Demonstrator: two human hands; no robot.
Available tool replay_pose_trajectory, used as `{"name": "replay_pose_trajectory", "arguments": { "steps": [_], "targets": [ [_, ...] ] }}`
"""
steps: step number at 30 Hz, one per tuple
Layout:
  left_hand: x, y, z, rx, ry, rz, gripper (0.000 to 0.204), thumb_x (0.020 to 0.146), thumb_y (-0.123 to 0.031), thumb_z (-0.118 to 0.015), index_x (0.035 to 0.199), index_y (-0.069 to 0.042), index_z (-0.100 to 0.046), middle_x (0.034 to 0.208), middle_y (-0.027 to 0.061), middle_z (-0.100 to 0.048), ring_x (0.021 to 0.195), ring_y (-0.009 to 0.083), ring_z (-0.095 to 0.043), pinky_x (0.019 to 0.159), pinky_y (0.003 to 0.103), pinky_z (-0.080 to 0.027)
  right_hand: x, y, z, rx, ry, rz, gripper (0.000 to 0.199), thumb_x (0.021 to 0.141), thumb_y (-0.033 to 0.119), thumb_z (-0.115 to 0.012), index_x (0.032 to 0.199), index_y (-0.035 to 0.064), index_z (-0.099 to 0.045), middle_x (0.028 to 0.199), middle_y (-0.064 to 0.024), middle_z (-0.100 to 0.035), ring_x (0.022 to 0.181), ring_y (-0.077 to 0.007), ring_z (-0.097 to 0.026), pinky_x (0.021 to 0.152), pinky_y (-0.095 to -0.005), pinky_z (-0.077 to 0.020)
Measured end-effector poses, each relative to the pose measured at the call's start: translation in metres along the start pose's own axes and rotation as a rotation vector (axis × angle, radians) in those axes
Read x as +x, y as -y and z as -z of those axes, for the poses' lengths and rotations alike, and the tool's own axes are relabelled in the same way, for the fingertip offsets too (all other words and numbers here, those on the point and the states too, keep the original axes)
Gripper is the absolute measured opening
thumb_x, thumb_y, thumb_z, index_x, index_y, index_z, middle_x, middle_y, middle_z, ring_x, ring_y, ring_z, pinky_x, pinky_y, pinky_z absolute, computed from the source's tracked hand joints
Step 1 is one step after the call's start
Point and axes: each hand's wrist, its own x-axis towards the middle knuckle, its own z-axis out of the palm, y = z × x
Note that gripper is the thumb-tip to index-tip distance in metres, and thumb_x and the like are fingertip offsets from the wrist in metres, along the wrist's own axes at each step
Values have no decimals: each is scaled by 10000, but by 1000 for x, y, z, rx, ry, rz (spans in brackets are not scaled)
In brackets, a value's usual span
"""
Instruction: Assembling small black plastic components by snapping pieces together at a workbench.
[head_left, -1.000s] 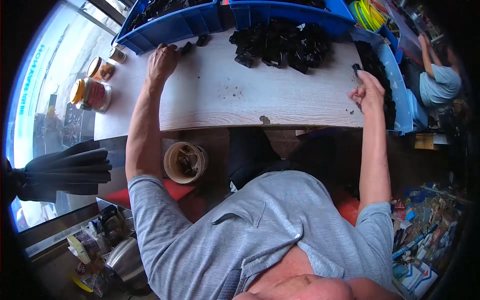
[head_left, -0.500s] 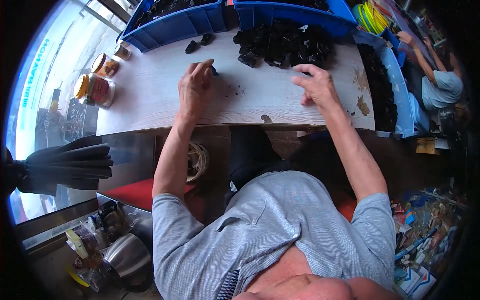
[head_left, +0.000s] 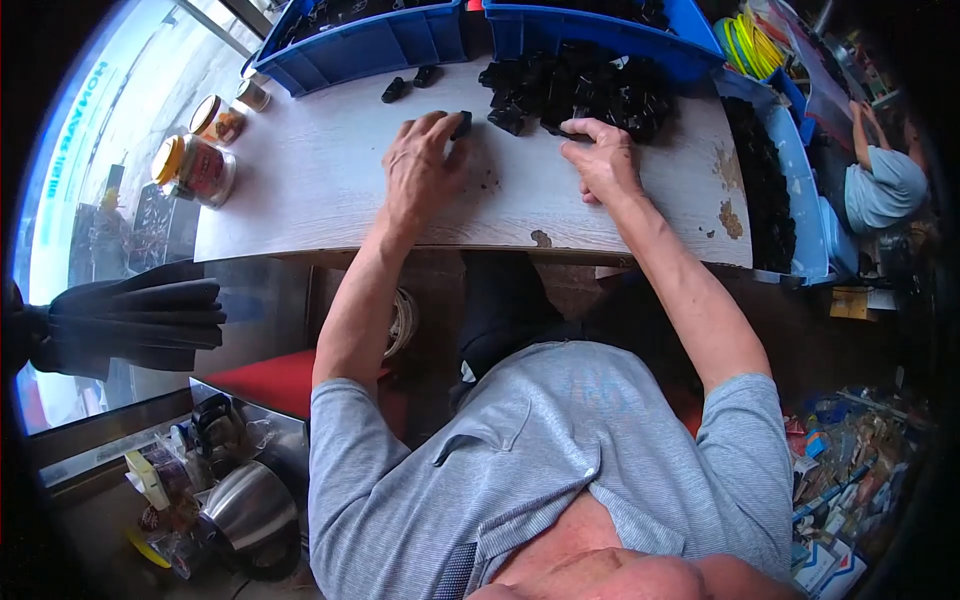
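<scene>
On the pale table, my left hand (head_left: 422, 165) is closed with a small black plastic part (head_left: 462, 125) between its thumb and fingers. To its right, my right hand (head_left: 608, 165) reaches the front edge of a heap of black plastic parts (head_left: 640, 98). Its index fingertip touches a part at that edge, while the thumb stays apart below; no firm grip shows. Beyond my left hand lie two loose black parts (head_left: 395, 90). What each part is cannot be made out.
Blue bins (head_left: 365, 48) of black parts line the table's far side; another blue bin (head_left: 812, 215) stands at the right. Jars, one yellow-lidded (head_left: 195, 172), stand at the left. Dark crumbs (head_left: 488, 184) dot the wooden tabletop (head_left: 310, 190). Another person (head_left: 885, 185) is at far right.
My left hand has moved right, and the black part it holds now shows more plainly. My right hand has shifted left and forward to the front of the heap.
</scene>
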Motion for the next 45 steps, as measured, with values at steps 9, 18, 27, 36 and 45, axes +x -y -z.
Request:
{"name": "replay_pose_trajectory", "arguments": {
  "steps": [9, 18, 27, 36, 45],
  "targets": [
    [-3, -11, -1, 23, 128, -106, 373, 888, -105, -644, 1261, -93, -637, 1194, 104, -694, 1087, 330, -627, 927, 430, -509, 0, 4, 2, 3, 22, -119, 217, 871, 168, -721, 1066, 71, -723, 694, -40, -646, 446, -95, -556, 380, -264, -488],
    [-25, -29, -4, -180, 88, 44, 447, 812, -5, -670, 1248, -85, -609, 1036, 147, -701, 953, 319, -668, 820, 415, -527, -19, 2, 9, 226, 84, -97, 344, 855, 157, -751, 1164, 46, -648, 655, -57, -604, 440, -109, -544, 379, -299, -480],
    [-17, -74, -45, -624, -111, 153, 311, 862, -57, -683, 1172, -28, -672, 990, 168, -716, 783, 279, -724, 690, 345, -564, -21, 8, 0, 8, 223, -180, 266, 857, 232, -720, 1026, 29, -695, 674, -66, -648, 450, -142, -591, 387, -322, -502],
    [-25, -75, -26, -582, -61, 208, 285, 890, -45, -670, 1174, -40, -695, 1007, 136, -735, 916, 203, -732, 714, 320, -579, -32, 6, 6, 189, 267, -134, 289, 849, 119, -712, 1124, 40, -668, 705, -57, -634, 462, -127, -574, 386, -305, -486],
    [-20, -81, -22, -391, -39, -41, 276, 864, -13, -668, 1118, -97, -734, 1025, 126, -722, 870, 321, -719, 736, 368, -575, -14, 7, 3, 73, 337, -26, 389, 818, 34, -646, 1203, 90, -657, 670, -44, -618, 474, -129, -583, 397, -292, -490]
  ]
}}
